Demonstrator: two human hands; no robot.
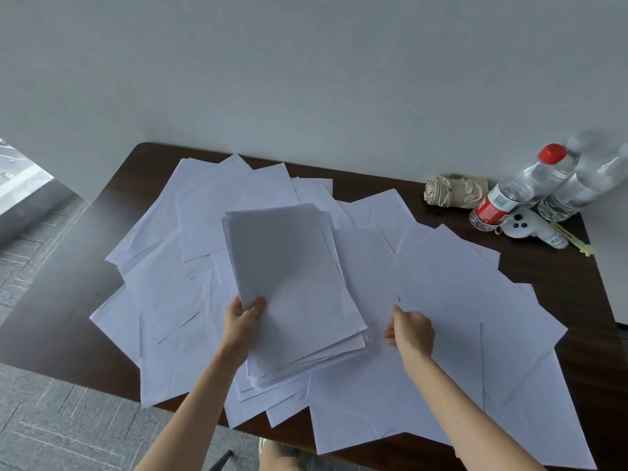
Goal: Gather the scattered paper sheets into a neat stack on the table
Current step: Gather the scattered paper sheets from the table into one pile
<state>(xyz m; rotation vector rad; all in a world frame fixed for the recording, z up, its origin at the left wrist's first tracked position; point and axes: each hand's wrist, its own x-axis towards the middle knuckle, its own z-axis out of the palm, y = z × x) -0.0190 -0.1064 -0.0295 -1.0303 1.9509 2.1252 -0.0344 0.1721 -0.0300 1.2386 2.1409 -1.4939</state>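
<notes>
Partly, the stack point(292, 283) hides the left hand point(241, 322) gripping its edge.

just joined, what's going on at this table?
A person is gathering loose paper. The left hand grips a partly squared stack by its near left edge, thumb on top. The right hand reaches for a loose sheet to the right, fingers curled at its edge; it's unclear whether it's pinched yet. Many more sheets lie scattered and overlapping across the table, so most of the job is left.
</notes>
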